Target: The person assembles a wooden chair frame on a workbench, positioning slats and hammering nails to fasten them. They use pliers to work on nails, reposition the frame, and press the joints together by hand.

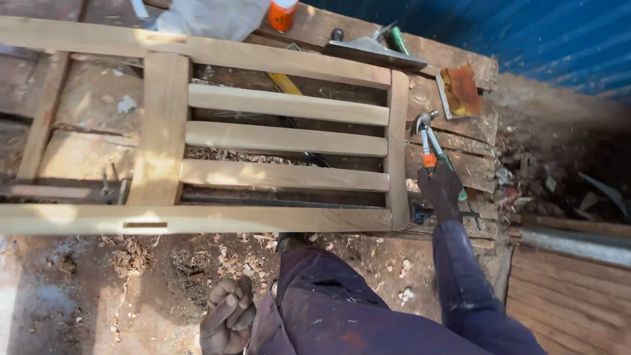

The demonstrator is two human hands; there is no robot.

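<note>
My right hand [442,192] grips the handle of a claw hammer [426,135] with an orange band on its shank, its steel head pointing up, just right of a wooden slatted frame [282,139]. The frame lies flat on a rough plank workbench [460,167], with three horizontal slats between two uprights and long rails top and bottom. My left hand [228,317] hangs low by my hip, fingers curled into a loose fist, holding nothing. My dark blue sleeve and trousers fill the bottom of the view.
A metal hand plane [373,50] lies at the bench's far edge, beside an orange can [282,14] and a white bag [210,16]. A rusty sheet [460,89] sits at the right. Wood shavings cover the dirt floor [131,289]. Blue corrugated wall [559,39] and planks [565,302] stand right.
</note>
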